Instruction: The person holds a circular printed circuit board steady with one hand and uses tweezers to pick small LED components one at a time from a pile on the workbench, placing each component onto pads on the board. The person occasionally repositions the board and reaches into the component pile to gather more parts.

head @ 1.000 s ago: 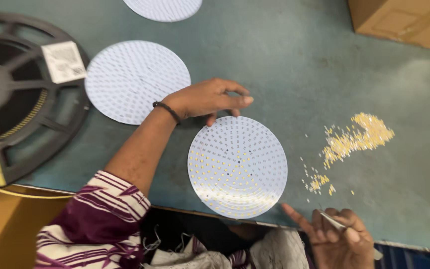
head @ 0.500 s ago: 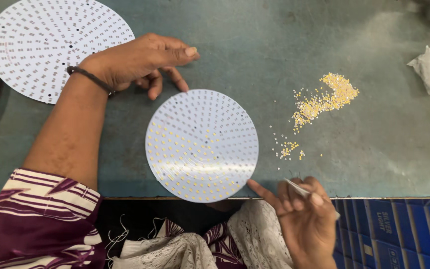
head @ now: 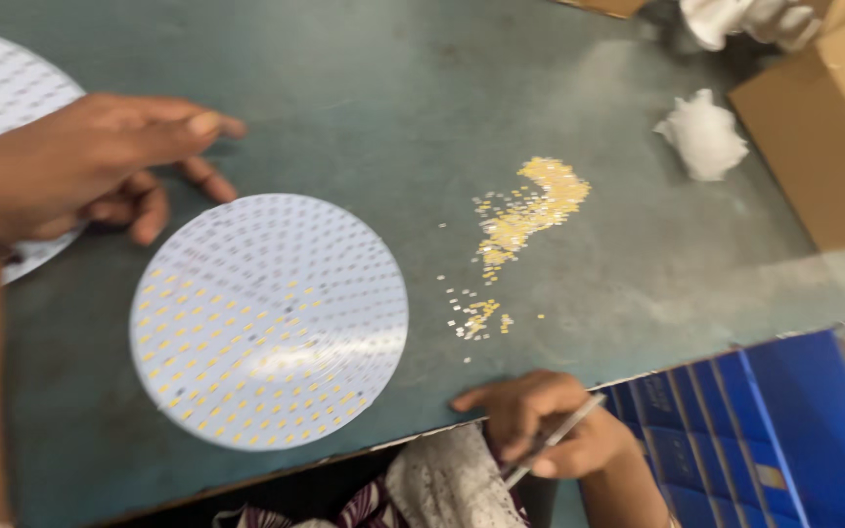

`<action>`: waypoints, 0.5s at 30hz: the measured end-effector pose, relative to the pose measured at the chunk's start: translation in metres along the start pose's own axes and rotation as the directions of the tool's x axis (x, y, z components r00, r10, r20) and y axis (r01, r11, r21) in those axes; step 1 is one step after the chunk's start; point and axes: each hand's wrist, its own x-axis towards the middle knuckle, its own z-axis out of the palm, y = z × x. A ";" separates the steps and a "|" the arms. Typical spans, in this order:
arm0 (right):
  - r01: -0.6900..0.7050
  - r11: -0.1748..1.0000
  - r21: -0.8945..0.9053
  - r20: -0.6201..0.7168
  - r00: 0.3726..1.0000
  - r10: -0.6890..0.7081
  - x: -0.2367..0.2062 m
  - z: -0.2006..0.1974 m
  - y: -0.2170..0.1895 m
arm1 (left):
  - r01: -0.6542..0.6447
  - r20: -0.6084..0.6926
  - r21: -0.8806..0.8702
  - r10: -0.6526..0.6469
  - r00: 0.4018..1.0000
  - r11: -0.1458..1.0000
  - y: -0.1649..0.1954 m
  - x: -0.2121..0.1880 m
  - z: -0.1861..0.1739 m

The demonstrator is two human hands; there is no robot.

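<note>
Resting at the near edge of the grey-green surface [head: 364,108], the right hand [head: 550,430] is pinching thin metal tweezers [head: 552,440] just right of the round white dotted circuit board [head: 268,318], while the left hand [head: 80,166] is hovering loosely open and empty just beyond the board's far-left rim.

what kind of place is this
Probably an electronics assembly bench: a round white circuit board partly filled with yellow chips, a loose pile of tiny yellow components on the grey-green table, and thin metal tweezers in the right hand.
</note>
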 end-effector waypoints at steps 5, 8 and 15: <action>-0.027 0.996 -0.083 -0.207 0.978 0.010 0.046 -0.024 0.025 | 0.098 -0.064 0.039 -0.096 0.993 0.994 -0.014 0.012 -0.001; -0.211 0.940 -0.267 -0.414 0.906 0.086 0.064 -0.074 0.029 | 0.157 -0.063 0.092 -0.151 0.986 0.983 -0.027 0.023 -0.006; 0.326 0.931 -0.165 -0.701 0.625 -0.343 0.034 -0.218 0.007 | 0.159 -0.016 -0.065 -0.160 0.987 0.985 -0.069 0.050 -0.016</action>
